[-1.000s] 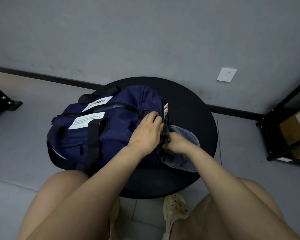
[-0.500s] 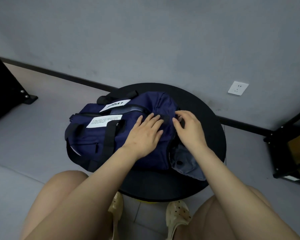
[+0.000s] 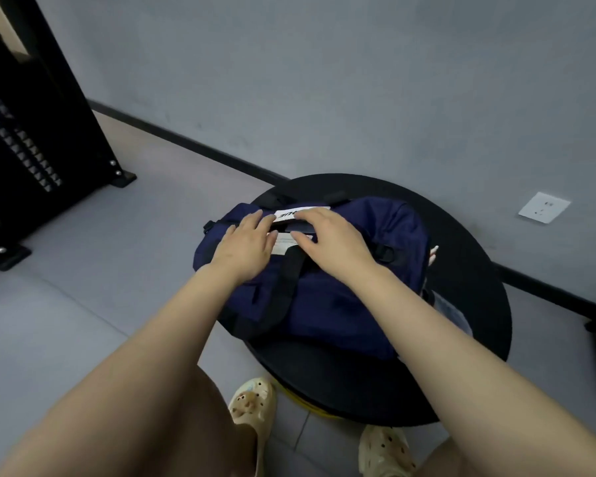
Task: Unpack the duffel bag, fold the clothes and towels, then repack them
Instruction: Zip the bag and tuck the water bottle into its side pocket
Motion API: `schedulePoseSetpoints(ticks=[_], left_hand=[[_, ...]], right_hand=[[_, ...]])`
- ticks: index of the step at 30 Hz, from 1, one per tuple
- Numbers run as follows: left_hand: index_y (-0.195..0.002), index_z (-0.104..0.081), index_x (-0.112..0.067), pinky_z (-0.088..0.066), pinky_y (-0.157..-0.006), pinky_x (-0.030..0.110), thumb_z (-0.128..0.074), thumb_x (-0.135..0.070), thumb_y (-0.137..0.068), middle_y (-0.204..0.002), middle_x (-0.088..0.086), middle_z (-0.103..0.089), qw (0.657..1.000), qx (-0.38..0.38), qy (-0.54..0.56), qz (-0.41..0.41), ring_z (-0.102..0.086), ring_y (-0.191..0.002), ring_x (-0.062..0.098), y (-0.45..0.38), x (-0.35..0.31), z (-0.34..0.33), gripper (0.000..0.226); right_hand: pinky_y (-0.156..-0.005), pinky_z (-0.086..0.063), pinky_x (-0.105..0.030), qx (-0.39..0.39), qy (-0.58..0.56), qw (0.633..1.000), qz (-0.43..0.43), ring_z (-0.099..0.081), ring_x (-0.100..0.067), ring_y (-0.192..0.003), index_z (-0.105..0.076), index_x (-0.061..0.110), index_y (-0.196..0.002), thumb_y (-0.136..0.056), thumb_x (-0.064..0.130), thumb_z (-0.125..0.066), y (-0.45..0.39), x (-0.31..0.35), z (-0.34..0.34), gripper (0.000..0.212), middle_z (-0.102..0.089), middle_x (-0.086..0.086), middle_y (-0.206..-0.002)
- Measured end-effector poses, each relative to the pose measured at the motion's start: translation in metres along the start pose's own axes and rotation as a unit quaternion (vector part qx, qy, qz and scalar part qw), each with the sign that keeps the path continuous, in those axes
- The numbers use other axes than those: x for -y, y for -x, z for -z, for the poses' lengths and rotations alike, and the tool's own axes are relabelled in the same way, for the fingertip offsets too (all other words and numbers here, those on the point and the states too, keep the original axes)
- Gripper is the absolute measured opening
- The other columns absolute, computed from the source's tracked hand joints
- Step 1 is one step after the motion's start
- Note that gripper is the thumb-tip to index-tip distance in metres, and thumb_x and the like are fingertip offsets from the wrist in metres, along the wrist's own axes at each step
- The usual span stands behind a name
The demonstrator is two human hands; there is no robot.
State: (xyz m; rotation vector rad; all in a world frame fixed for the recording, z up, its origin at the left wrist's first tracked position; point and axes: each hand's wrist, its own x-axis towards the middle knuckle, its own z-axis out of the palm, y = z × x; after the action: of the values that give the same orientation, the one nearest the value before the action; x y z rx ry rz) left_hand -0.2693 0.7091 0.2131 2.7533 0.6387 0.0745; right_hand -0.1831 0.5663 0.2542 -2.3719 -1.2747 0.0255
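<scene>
One navy duffel bag lies on the round black table, long axis running left to right, its left end hanging past the table's rim. Two hands sit on top: left hand flat, fingers loosely spread; right hand with fingers curved at the white label, grip unclear. A grey garment pokes out right. Bare tabletop shows right and rear.

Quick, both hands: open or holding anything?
Left hand: open, resting flat on the duffel bag.
Right hand: open, fingers resting on the bag's top.
</scene>
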Motion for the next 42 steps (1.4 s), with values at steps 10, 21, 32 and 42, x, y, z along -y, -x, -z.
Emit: schedulePoseSetpoints(ticks=[10,21,32,42], left_hand=[[-0.139,-0.035,-0.003,-0.035,-0.096,0.034,-0.027,-0.009,-0.102,-0.136,0.024,-0.046,0.961,0.011,0.172,0.215,-0.044,-0.124,0.037,-0.030,0.101,0.002,0.039],[-0.127,-0.056,-0.006,-0.040,-0.089,0.027,-0.043,-0.006,-0.096,-0.128,0.015,-0.058,0.925,0.010,0.270,0.267,-0.053,-0.117,0.030,-0.076,0.148,-0.028,0.033],[-0.103,-0.067,-0.009,-0.048,-0.079,0.029,-0.053,-0.006,-0.091,-0.105,0.013,-0.066,0.929,-0.039,0.273,0.248,-0.058,-0.089,0.026,-0.090,0.156,-0.040,0.019],[-0.089,-0.070,-0.011,-0.049,-0.076,0.028,-0.062,-0.014,-0.087,-0.089,0.007,-0.069,0.924,-0.079,0.283,0.245,-0.062,-0.088,0.021,-0.089,0.156,-0.019,0.009]], right_hand=[[-0.093,-0.046,-0.038,0.124,0.030,0.992,0.009,-0.052,-0.021,-0.117,-0.053,0.017,-0.131,-0.096,0.032,-0.052,-0.079,0.044,-0.055,0.038,-0.055,-0.002,-0.130],[-0.088,-0.050,-0.042,0.181,0.050,0.982,-0.015,-0.054,-0.027,-0.113,-0.058,0.015,-0.125,-0.094,0.030,-0.052,-0.142,0.053,-0.117,0.035,-0.056,-0.006,-0.127],[-0.088,-0.047,-0.038,0.195,0.065,0.979,-0.016,-0.046,-0.024,-0.122,-0.056,0.021,-0.130,-0.093,0.029,-0.053,-0.154,0.044,-0.138,0.038,-0.054,-0.001,-0.132],[-0.086,-0.044,-0.034,0.127,0.025,0.991,-0.033,-0.045,-0.024,-0.119,-0.063,0.019,-0.120,-0.091,0.038,-0.059,-0.160,0.049,-0.151,0.035,-0.056,-0.005,-0.118]])
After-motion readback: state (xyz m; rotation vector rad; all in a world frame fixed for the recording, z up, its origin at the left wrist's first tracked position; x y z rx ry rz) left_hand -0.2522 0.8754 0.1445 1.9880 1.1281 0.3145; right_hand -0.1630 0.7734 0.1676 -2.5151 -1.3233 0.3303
